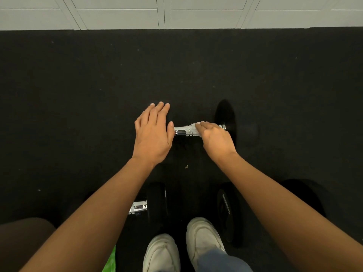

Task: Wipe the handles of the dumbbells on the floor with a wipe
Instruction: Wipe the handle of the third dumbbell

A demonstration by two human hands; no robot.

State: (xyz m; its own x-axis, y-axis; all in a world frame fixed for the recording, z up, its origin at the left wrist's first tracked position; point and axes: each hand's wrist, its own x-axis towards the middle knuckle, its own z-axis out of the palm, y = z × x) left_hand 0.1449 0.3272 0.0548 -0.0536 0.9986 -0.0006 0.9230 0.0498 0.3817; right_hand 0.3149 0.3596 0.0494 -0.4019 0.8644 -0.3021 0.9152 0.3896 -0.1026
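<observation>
wipe (197, 128), white and crumpled, sits on the right part of the chrome handle (184, 131) of the far dumbbell (225, 114), which lies crosswise on the black floor (78, 95), ahead of the person's feet. the right hand (216, 140) curls its fingers over the wipe and pinches it against the handle, just beside the dumbbell's black right head. the left hand (153, 132) lies flat over the dumbbell's left end, fingers straight and pressed together, thumb touching the bare end of the handle; the head under the palm is hidden.

nearer the person lies a second dumbbell (157, 205), a short piece of its chrome handle showing beside the left forearm. to its right stands a black weight head with lettering (228, 211), partly behind the right forearm. two pale shoes (204, 238) stand between them at the bottom edge, with a blue trouser hem over the right one. a scrap of bright green (111, 260) shows at the lower left; what it is cannot be told. white panelled doors (117, 14) run along the far edge of the floor.
</observation>
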